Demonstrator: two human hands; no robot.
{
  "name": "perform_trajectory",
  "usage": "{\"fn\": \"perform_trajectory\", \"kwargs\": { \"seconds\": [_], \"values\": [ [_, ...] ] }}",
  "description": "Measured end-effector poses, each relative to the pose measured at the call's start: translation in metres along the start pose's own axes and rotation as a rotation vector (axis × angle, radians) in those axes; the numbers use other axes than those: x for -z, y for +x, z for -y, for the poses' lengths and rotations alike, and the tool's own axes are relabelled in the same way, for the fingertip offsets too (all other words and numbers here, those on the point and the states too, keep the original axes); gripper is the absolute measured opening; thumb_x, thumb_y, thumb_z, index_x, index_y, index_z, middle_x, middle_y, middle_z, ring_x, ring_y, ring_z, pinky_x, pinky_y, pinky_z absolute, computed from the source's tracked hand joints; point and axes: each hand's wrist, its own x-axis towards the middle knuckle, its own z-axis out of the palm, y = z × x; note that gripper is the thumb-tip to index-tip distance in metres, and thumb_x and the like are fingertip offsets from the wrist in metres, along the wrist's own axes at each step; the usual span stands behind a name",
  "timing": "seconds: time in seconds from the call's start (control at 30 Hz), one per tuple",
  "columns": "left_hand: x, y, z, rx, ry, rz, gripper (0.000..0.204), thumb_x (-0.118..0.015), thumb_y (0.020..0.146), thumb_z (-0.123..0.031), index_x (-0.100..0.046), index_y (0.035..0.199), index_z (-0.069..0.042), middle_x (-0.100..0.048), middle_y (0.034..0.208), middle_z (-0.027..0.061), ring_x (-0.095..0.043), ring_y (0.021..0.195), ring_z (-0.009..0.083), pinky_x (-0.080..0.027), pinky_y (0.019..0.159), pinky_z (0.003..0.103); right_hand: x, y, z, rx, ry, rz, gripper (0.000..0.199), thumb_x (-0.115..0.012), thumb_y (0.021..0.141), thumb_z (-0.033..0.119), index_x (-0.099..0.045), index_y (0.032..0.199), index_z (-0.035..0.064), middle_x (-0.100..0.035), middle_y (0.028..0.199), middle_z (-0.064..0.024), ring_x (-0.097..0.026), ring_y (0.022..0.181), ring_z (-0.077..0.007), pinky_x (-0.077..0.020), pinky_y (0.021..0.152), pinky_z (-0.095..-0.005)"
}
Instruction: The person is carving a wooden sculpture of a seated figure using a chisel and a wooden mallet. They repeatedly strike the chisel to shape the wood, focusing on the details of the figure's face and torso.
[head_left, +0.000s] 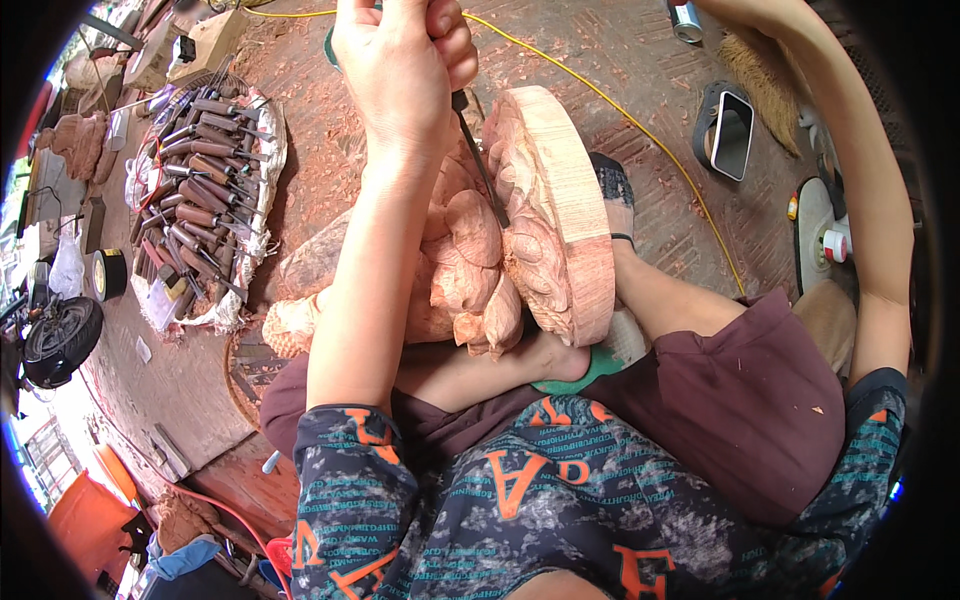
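My left hand (400,70) is closed in a fist around the handle of a chisel (481,155), a carving tool with a dark, thin shaft. The shaft slants down to a reddish wood carving (465,250), its tip against the carved surface beside the thick round base (565,190). The carving lies on its side across my lap and lower legs, with rounded, petal-like forms. My left forearm hides part of it. My right forearm (875,200) reaches up along the right side; the hand is beyond the top edge.
At the left, several wooden-handled chisels (205,190) lie on a round tray with pale cloth. A yellow cord (640,115) crosses the chip-strewn floor. A phone (732,135), a can (686,22), a brush (760,85) and a grinder (825,240) are at the right.
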Motion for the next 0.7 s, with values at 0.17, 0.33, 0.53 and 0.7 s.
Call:
{"fn": "perform_trajectory", "kwargs": {
  "seconds": [0.17, 0.33, 0.53, 0.7],
  "values": [
    [0.004, 0.013, 0.014, 0.130, -0.156, 0.074, 0.025, -0.053, 0.107, -0.034, -0.054, 0.121, -0.013, -0.034, 0.065, -0.0053, -0.027, 0.047, 0.0044, -0.020, 0.042, 0.021, 0.046, 0.005, 0.001, -0.068, 0.200, 0.377, 0.072, -0.069, 0.076, 0.006, -0.047, 0.144, 0.0004, -0.065, 0.120, -0.0194, -0.060, 0.107, -0.0278, -0.0484, 0.097, -0.0396],
    [0.037, 0.021, -0.005, 0.079, -0.321, 0.172, 0.033, -0.043, 0.110, -0.039, -0.057, 0.118, -0.010, -0.027, 0.064, -0.0074, -0.020, 0.046, 0.0044, -0.016, 0.038, 0.021, -0.004, -0.018, 0.015, 0.175, -0.182, 0.043, 0.071, -0.070, 0.076, 0.005, -0.047, 0.144, -0.0013, -0.062, 0.132, -0.0216, -0.057, 0.119, -0.0288, -0.0448, 0.105, -0.0385],
    [0.013, 0.011, 0.005, 0.039, -0.139, 0.109, 0.033, -0.048, 0.107, -0.042, -0.055, 0.124, -0.014, -0.034, 0.065, -0.0052, -0.025, 0.046, 0.0053, -0.020, 0.040, 0.022, -0.007, -0.018, 0.013, -0.132, 0.182, -0.084, 0.057, -0.072, 0.079, 0.006, -0.053, 0.132, -0.0014, -0.065, 0.098, -0.0119, -0.061, 0.080, -0.0161, -0.0521, 0.073, -0.0302],
    [0.008, 0.006, 0.000, 0.022, -0.122, 0.108, 0.030, -0.049, 0.107, -0.040, -0.056, 0.122, -0.015, -0.035, 0.065, -0.0053, -0.026, 0.045, 0.0044, -0.019, 0.040, 0.021, -0.006, -0.008, 0.000, -0.146, 0.393, -0.133, 0.044, -0.074, 0.080, 0.008, -0.055, 0.119, 0.0000, -0.060, 0.075, -0.0029, -0.055, 0.062, -0.0095, -0.0488, 0.062, -0.0273]
  ]
}}
